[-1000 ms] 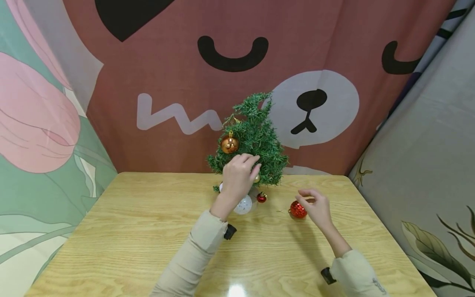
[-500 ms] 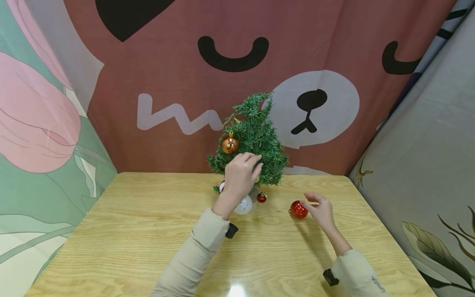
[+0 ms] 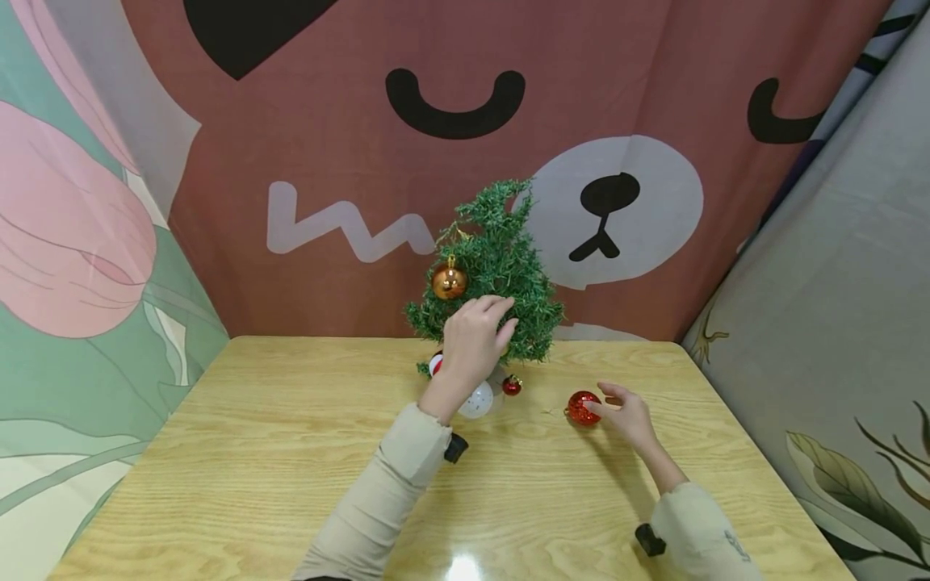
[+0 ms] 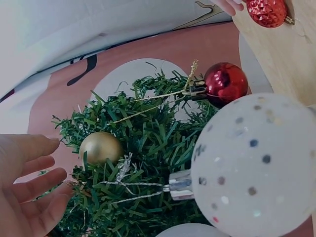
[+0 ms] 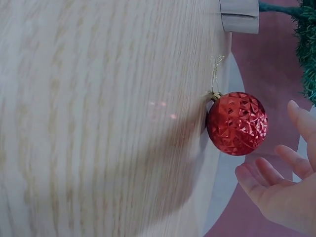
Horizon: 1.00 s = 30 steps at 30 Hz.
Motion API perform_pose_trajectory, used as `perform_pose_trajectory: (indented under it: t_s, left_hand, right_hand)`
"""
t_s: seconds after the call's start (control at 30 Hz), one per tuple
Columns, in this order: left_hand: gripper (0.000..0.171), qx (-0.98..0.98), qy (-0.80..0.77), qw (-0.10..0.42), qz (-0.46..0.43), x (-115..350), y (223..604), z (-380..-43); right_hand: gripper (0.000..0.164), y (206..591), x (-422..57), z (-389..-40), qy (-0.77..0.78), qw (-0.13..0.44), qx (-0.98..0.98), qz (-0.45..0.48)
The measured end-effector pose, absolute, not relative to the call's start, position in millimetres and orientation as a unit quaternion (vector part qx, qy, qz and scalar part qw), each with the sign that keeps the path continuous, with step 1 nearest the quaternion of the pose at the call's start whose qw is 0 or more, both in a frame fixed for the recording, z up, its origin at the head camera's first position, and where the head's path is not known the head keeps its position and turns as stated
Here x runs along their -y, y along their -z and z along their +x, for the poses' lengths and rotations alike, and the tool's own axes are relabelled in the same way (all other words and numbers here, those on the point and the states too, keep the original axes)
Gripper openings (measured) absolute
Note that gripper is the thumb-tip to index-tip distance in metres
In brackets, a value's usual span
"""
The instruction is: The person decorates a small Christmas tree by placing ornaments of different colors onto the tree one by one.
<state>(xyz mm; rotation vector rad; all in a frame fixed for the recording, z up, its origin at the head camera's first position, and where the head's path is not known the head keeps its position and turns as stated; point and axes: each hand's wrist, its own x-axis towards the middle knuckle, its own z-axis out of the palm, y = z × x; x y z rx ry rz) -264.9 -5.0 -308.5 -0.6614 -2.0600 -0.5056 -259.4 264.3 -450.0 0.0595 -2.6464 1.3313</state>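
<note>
A small green artificial Christmas tree point(image 3: 508, 258) stands at the table's back edge. My left hand point(image 3: 471, 343) is in front of its lower branches, fingers loosely bent and holding nothing. In the left wrist view, the fingers lie beside a gold ball ornament point(image 4: 101, 148), apart from it. A white speckled ball point(image 4: 254, 165) and a shiny dark red ball point(image 4: 226, 85) hang nearby. On the table to the right lies a faceted red ball ornament point(image 5: 238, 123) with a gold loop. My right hand point(image 3: 628, 420) is at its right side, thumb and fingers spread around it without a grip.
An amber ball point(image 3: 450, 281) hangs high on the tree's left. Low on the left, a red-and-white ornament point(image 3: 436, 365) is partly covered by the left wrist. The wooden table point(image 3: 291, 452) extends towards me, with a printed curtain point(image 3: 327, 145) behind it.
My right hand has moved right and down, from above the faceted red ball to its right side. My left hand has shifted slightly right in front of the tree.
</note>
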Motion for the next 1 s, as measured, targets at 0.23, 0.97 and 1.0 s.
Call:
perform_pose_trajectory:
  t_s: [0.23,0.97,1.0]
  left_hand:
    - [0.025,0.840,0.200,0.430,-0.264,5.1,308.8,-267.0]
    - [0.025,0.851,0.194,0.408,-0.268,1.6,306.3,-269.1]
    - [0.026,0.852,0.194,0.406,-0.267,1.5,306.5,-269.4]
  right_hand:
    - [0.052,455.4,-268.1,-265.0,-0.443,0.062,0.894,0.025]
    - [0.052,462.3,-266.5,-266.5,-0.456,0.063,0.887,0.042]
    - [0.051,462.2,-265.4,-266.6,-0.451,0.058,0.890,0.034]
